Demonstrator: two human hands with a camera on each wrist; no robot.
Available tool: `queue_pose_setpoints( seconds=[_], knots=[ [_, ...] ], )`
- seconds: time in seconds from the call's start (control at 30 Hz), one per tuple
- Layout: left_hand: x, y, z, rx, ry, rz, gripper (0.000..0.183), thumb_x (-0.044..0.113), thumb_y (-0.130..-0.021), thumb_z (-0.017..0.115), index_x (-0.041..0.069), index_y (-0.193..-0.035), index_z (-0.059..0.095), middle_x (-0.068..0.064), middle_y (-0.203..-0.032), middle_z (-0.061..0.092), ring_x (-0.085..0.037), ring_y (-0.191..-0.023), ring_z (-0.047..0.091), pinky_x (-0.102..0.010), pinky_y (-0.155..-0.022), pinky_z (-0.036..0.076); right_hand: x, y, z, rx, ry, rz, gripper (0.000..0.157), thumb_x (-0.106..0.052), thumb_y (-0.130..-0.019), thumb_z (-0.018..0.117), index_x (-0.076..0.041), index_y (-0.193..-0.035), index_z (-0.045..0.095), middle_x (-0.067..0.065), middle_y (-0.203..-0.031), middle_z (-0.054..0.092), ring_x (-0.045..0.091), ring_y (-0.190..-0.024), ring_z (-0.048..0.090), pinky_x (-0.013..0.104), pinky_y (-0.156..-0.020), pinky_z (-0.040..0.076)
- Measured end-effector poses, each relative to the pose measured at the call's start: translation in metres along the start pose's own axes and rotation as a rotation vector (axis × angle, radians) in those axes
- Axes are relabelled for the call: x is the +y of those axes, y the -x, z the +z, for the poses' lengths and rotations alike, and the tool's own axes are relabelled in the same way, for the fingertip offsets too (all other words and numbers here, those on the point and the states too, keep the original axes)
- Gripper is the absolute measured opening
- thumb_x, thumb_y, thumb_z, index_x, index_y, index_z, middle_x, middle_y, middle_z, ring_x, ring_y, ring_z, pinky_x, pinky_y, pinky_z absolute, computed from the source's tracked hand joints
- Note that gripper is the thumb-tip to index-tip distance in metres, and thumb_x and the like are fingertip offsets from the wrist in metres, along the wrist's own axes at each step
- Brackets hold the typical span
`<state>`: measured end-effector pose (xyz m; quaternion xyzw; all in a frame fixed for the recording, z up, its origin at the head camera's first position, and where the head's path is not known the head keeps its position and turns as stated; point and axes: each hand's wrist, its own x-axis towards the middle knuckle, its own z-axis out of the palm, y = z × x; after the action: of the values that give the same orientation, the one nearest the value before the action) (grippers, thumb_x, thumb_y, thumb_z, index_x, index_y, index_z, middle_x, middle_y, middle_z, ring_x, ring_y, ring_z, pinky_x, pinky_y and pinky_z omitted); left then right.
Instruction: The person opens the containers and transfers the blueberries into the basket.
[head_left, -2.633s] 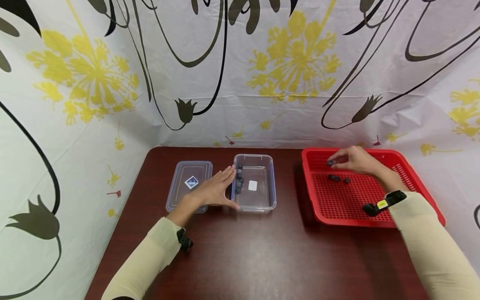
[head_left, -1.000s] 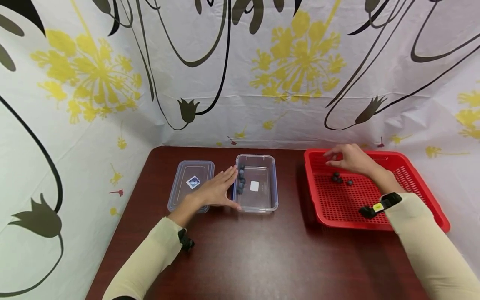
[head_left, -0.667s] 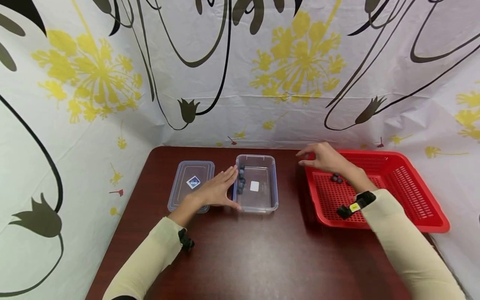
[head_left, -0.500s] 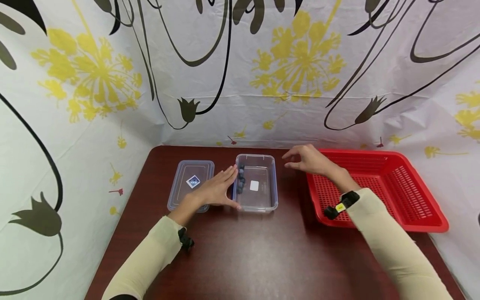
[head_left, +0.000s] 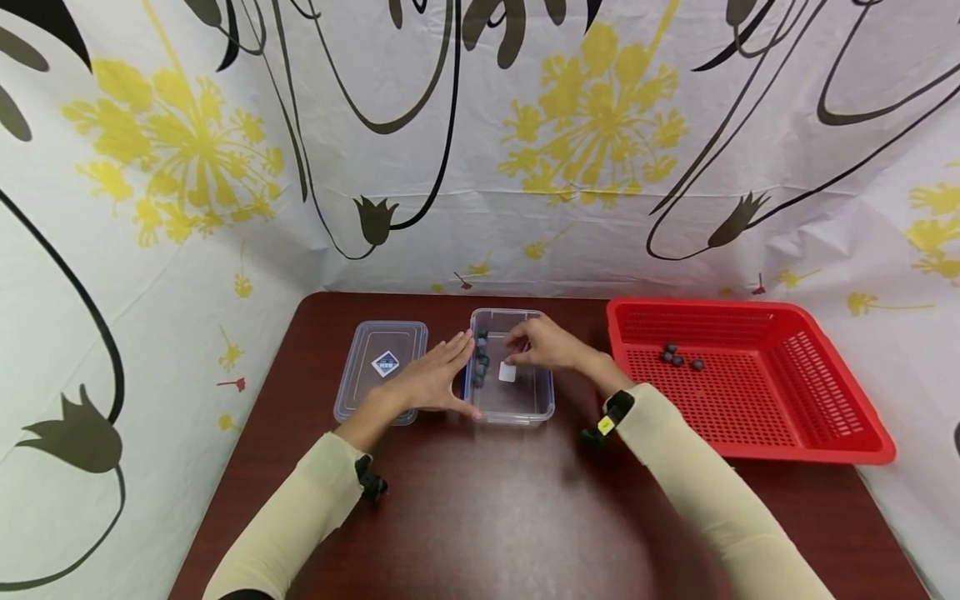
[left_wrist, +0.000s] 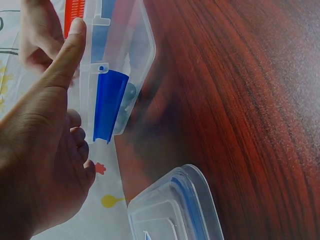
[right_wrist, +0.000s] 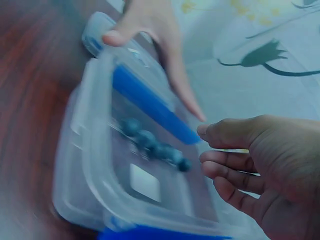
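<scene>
A clear plastic box [head_left: 517, 408] with blue clips stands uncovered on the table, with several blueberries [right_wrist: 145, 140] in a row along its left side. My left hand [head_left: 431, 377] rests at that left side, fingers straight along the rim and thumb spread toward the near corner. Over the inside of the box is my right hand [head_left: 551, 343], its fingers loosely bent toward the berries. In the right wrist view, a gap shows between the right thumb and fingers, with no berry visible there.
A red plastic basket [head_left: 825, 442] holding several blueberries [head_left: 677, 361] stands at the right. Left of the box lies its clear lid [head_left: 363, 392], partly behind the left hand. A patterned sheet [head_left: 480, 150] hangs close behind the dark wooden table [head_left: 480, 517].
The blueberry pinched by the right hand 2.6 s ago no longer shows there; the basket's cluster has grown. The right hand has since moved left, from basket to box. The left hand stays put.
</scene>
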<state>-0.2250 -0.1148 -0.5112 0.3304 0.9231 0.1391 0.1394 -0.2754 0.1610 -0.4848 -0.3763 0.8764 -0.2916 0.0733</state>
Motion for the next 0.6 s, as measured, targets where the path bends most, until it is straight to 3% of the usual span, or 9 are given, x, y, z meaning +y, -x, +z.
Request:
queue_pose_setpoints(
  seconds=[0.3,0.6],
  knots=[
    [0.001,-0.001,0.000,0.001,-0.022,0.011,0.133,0.076,-0.081,0.076,0.003,-0.170,0.008,-0.012,-0.179,-0.003,-0.027,-0.165,0.002,-0.046,-0.133,0.010,-0.003,-0.014,0.036,-0.122,-0.014,0.057,0.026,-0.004,-0.088,0.083,0.006,-0.112,0.079,0.008,-0.093,0.080,0.013,-0.082,0.076,0.026,-0.075,0.062],
    [0.000,-0.001,0.001,0.003,-0.020,0.007,0.133,0.075,-0.081,0.077,0.003,-0.169,0.009,-0.012,-0.178,-0.001,-0.029,-0.164,0.005,-0.046,-0.133,0.010,-0.004,-0.020,0.054,-0.113,-0.011,0.052,0.022,-0.002,-0.083,0.082,0.002,-0.104,0.080,0.005,-0.089,0.080,0.009,-0.081,0.074,0.022,-0.075,0.060]
  ],
)
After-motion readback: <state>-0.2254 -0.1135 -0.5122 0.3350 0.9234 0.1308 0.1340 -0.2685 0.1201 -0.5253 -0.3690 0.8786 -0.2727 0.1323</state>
